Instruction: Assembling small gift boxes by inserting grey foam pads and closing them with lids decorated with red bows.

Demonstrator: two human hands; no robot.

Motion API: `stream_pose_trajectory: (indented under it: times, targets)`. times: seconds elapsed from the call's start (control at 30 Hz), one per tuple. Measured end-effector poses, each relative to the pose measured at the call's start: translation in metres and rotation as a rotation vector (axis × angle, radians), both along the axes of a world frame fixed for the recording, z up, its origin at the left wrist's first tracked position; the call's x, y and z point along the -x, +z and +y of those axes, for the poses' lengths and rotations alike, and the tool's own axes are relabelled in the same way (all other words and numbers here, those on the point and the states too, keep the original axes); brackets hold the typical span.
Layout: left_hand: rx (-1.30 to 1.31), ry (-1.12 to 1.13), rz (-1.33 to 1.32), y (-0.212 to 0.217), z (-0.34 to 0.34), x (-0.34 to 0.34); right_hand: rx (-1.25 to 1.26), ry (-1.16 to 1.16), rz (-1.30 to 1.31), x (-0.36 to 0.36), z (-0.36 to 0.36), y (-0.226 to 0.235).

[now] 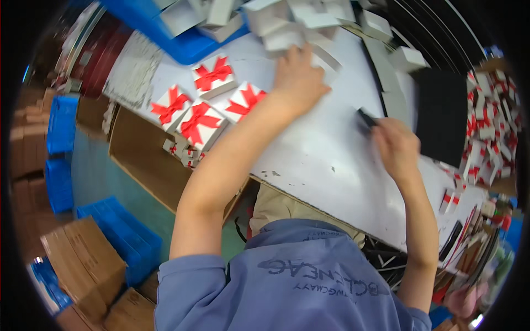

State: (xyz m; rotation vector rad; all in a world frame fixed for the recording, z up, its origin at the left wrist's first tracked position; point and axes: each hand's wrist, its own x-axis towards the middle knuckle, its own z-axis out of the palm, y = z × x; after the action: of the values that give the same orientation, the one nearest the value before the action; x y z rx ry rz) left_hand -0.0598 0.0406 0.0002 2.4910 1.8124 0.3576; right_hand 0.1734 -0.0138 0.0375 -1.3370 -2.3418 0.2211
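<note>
My left hand (298, 83) reaches over the white table toward the pile of open white boxes (284, 36) at the far side. Its fingers are stretched out and a little blurred, with the tips at the edge of a box; a firm hold does not show. My right hand (398, 148) is closed on a small dark flat piece (365, 119), pinched between thumb and fingers above the table. Left of my left forearm stand several white gift boxes (212, 76) with red ribbon bows, grouped close together.
A blue bin (190, 49) with white boxes stands at the far left of the table (309, 160). A black sheet (440, 116) lies to the right, beside a heap of red-and-white boxes (488, 127). An open carton (146, 151) sits below the left edge.
</note>
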Motion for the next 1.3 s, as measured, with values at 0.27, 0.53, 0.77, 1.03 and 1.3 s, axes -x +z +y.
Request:
stream_pose_trajectory:
  times: [0.27,0.53,0.77,1.03,1.3]
  targets:
    - [-0.026,-0.248,-0.732,-0.01,-0.087,-0.046,-0.272,0.419,-0.305,0.02,-0.028,0.013]
    - [-0.22,-0.485,-0.67,-0.033,-0.12,-0.045,-0.268,0.18,0.028,-0.03,-0.036,0.031]
    - [-0.145,-0.404,-0.248,-0.027,-0.115,-0.05,-0.203,-0.449,-0.362,-0.17,0.071,-0.057]
    - [-0.192,-0.355,-0.447,-0.037,-0.128,-0.044,0.193,-0.059,0.035,-0.096,0.067,-0.024]
    - [-0.113,-0.286,-0.397,-0.025,-0.129,-0.044,-0.028,-0.207,0.01,-0.118,0.059,-0.011]
